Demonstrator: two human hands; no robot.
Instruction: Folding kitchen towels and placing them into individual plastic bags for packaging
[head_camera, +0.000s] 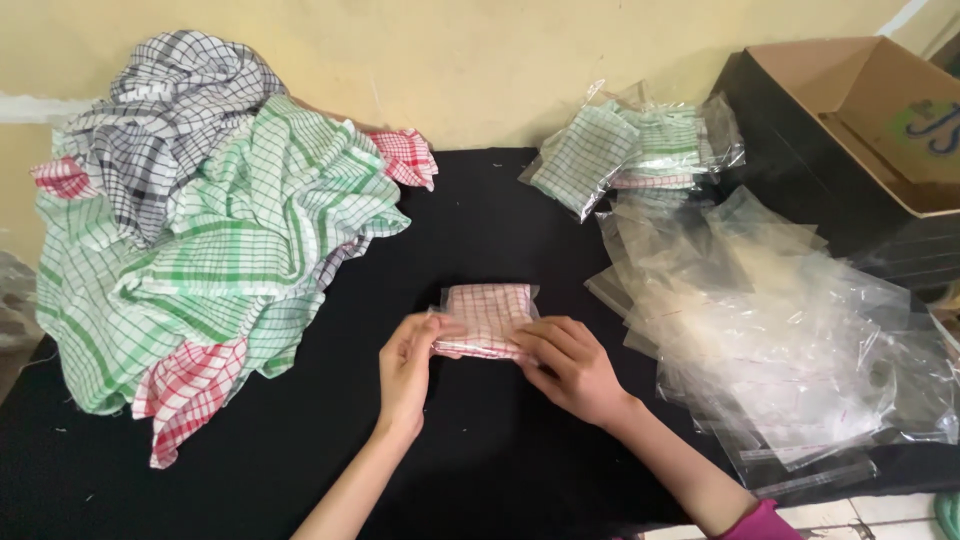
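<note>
A folded red-and-white checked cloth in a clear plastic bag (489, 311) lies on the black table (480, 220) in front of me. My left hand (408, 370) pinches the packet's near left edge. Fingers of my right hand (571, 367) press on its near right edge. Both hands grip the packet together.
A heap of loose checked cloths (200, 220) in green, red and grey fills the left side. Several bagged folded cloths (630, 145) are stacked at the back right. A spread pile of clear plastic bags (770, 330) lies to the right. An open cardboard box (880, 110) stands at the far right.
</note>
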